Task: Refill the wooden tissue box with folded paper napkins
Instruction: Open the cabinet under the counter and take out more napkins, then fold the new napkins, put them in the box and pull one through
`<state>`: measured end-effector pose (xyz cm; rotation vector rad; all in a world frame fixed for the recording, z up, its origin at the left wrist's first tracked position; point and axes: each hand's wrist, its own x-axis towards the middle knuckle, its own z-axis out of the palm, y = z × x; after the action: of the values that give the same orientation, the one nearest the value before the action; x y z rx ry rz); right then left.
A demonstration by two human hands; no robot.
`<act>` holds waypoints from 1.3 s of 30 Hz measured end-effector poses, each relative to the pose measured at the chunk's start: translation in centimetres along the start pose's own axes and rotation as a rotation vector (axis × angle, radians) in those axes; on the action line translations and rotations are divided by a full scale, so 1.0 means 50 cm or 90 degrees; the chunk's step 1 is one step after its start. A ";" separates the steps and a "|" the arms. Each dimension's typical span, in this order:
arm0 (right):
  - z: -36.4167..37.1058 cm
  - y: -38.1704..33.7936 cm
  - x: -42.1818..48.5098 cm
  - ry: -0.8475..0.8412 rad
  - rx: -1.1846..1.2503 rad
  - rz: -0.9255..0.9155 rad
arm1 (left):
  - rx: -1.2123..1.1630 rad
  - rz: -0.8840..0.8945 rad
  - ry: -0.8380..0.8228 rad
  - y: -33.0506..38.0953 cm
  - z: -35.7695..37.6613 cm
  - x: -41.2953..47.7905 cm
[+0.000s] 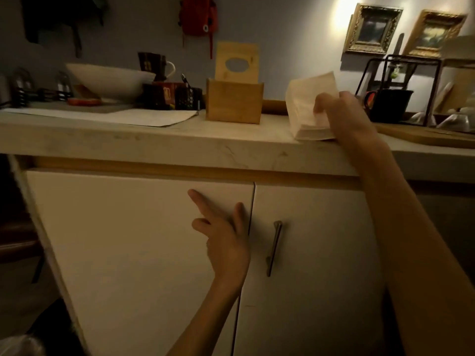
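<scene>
Dim warm light is falling across a pale bench (180, 140) that is running over two white cupboard doors, seen from low down. At about 2 o'clock the right hand (344, 116) is gripping a thick stack of folded paper napkins (308, 104) from its right side, fingers curling over the front edge and thumb hidden behind; the stack is resting tilted on the front lip of the bench. At 6 o'clock the left hand (226, 237) is holding nothing, its fingers spreading loosely, index finger pointing up toward 11 o'clock, the hand lying against or just in front of the left cupboard door (128, 253) close to the seam between the doors; whether it is touching the door I cannot tell. Just to the right of that seam a metal handle (273, 247) is hanging vertically on the right door. At 12 o'clock the wooden tissue box (234, 102) is standing on the bench, well left of the napkins, with its lid (236, 61) propped upright behind it, the oval slot facing forward. Left of the box, at 11 o'clock, a dark pen holder, a mug (156, 65) and a wide white bowl (110, 80) are sitting along the wall, with a sheet of paper (144, 116) lying flat in front. At 1 o'clock two gilt picture frames (372, 29) are hanging on the wall above a black wire rack (401, 86).
</scene>
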<state>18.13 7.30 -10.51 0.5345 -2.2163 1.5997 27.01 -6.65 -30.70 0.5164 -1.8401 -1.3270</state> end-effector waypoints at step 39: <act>-0.060 -0.306 0.040 -0.098 0.671 0.701 | -0.131 -0.462 -0.578 0.636 -0.111 0.330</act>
<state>24.17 5.54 3.91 -0.5098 -1.5752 3.3628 25.24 -9.99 5.36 0.5369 -2.2565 -2.5196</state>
